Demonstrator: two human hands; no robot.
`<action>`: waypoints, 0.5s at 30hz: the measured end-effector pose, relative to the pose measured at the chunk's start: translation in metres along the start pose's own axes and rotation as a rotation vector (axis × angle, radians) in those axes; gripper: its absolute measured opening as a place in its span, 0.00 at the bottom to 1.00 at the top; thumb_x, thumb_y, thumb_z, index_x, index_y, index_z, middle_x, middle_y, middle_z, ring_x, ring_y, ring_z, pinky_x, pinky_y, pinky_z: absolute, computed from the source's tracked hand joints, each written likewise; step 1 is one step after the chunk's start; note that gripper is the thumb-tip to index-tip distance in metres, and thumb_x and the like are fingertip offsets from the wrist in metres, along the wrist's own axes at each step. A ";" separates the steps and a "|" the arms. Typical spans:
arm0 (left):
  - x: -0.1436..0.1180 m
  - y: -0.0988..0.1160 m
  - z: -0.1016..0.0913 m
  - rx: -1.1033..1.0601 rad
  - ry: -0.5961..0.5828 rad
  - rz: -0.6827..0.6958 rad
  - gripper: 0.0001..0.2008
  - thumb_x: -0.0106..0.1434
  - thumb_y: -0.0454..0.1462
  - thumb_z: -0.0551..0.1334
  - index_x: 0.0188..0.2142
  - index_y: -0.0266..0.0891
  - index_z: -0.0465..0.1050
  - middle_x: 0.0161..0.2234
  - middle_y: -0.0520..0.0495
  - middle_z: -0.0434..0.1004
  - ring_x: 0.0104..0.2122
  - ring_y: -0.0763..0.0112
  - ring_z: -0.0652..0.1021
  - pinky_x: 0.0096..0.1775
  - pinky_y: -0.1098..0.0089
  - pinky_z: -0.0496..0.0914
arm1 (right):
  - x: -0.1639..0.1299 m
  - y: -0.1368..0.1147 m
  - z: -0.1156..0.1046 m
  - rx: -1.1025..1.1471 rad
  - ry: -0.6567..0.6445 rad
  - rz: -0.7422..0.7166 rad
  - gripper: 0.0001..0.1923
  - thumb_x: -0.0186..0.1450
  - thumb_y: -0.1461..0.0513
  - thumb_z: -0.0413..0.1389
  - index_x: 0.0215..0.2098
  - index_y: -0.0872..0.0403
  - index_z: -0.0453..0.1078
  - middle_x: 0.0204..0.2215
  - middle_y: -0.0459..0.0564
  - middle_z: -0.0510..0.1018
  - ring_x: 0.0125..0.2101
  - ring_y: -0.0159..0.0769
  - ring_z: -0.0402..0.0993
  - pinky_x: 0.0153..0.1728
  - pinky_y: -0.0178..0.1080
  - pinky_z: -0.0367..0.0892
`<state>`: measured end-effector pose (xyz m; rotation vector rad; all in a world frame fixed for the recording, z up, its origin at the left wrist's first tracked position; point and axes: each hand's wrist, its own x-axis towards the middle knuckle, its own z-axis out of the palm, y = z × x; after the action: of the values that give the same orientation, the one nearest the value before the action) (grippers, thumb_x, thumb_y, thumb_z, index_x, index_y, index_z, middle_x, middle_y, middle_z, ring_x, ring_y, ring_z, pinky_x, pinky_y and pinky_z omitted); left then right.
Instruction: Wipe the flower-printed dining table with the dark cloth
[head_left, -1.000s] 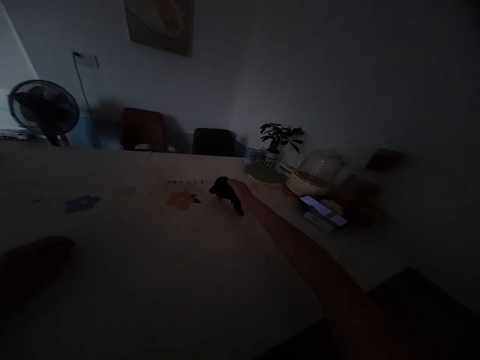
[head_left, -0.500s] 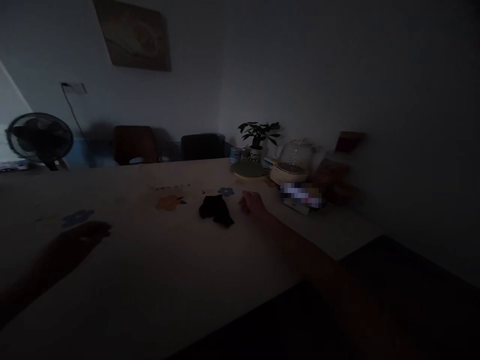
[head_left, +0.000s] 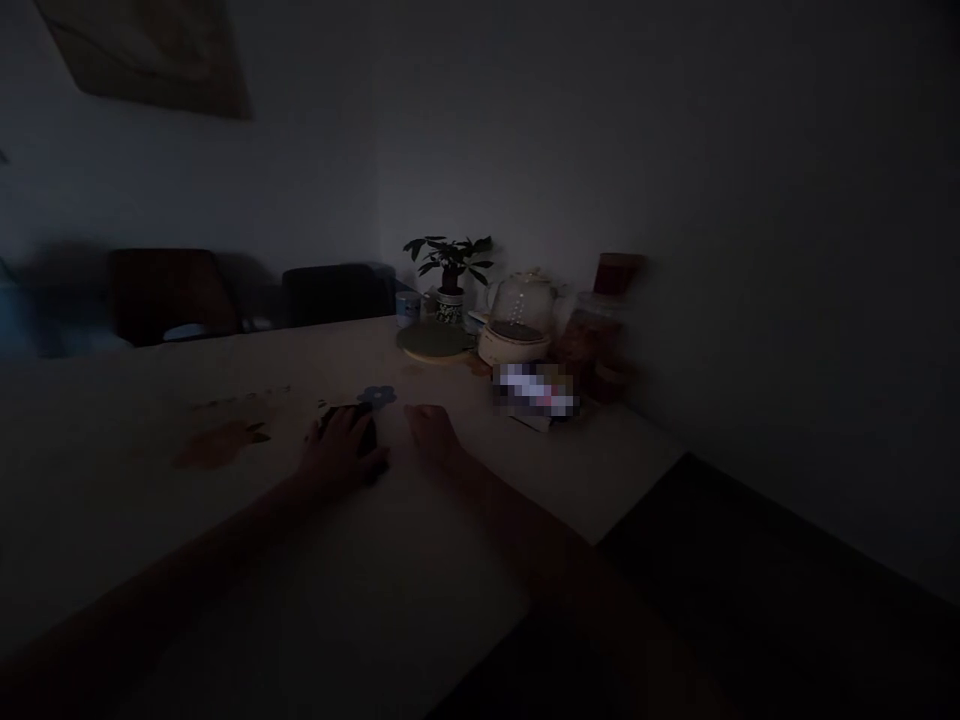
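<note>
A crumpled black thing, which looks like soft cloth [head_left: 365,424], lies on the table [head_left: 360,580] in dim light. My left hand [head_left: 339,452] rests over it with fingers spread and thumb out to the right, covering much of it. Just to the right of the cloth, apart from it, my right hand [head_left: 433,430] is at the tabletop with its fingers curled in. Whether anything is inside those fingers is hidden. Between the hands and the table's far side shows a blue printed flower [head_left: 376,396].
At the back stand a potted plant [head_left: 450,275], a mug [head_left: 408,308], a round green mat [head_left: 435,340] and a glass kettle on a white base [head_left: 517,335]. Nearer right are a pixelated bright item [head_left: 536,390] and jars [head_left: 592,335]. Two chairs [head_left: 165,290] are beyond the table.
My left hand has come from the left onto the black cloth. My right hand stays curled beside it. The view has turned right, so the fan is out of sight.
</note>
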<state>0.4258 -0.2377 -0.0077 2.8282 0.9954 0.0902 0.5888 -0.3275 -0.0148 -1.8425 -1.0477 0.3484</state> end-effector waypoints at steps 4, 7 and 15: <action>0.030 -0.002 0.006 0.032 0.052 0.014 0.33 0.70 0.50 0.46 0.70 0.39 0.52 0.71 0.38 0.47 0.71 0.49 0.49 0.67 0.37 0.44 | -0.001 -0.006 0.002 0.023 -0.001 0.004 0.21 0.68 0.62 0.49 0.18 0.52 0.53 0.16 0.40 0.55 0.23 0.29 0.57 0.26 0.35 0.49; 0.059 -0.011 0.004 0.103 0.031 0.062 0.28 0.71 0.48 0.45 0.68 0.45 0.57 0.71 0.39 0.46 0.70 0.49 0.50 0.63 0.34 0.50 | -0.002 -0.007 0.002 0.029 -0.012 0.011 0.20 0.67 0.61 0.49 0.17 0.52 0.53 0.17 0.41 0.56 0.24 0.30 0.57 0.26 0.35 0.48; 0.141 -0.039 -0.004 0.158 0.028 0.132 0.23 0.71 0.43 0.46 0.59 0.49 0.70 0.67 0.38 0.56 0.64 0.40 0.56 0.57 0.28 0.55 | -0.004 -0.011 -0.001 -0.016 -0.045 0.020 0.21 0.68 0.62 0.50 0.18 0.53 0.51 0.17 0.41 0.53 0.23 0.30 0.53 0.27 0.37 0.45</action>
<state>0.5111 -0.1184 -0.0081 3.0437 0.8562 0.0685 0.5812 -0.3295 -0.0057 -1.8679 -1.0662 0.3958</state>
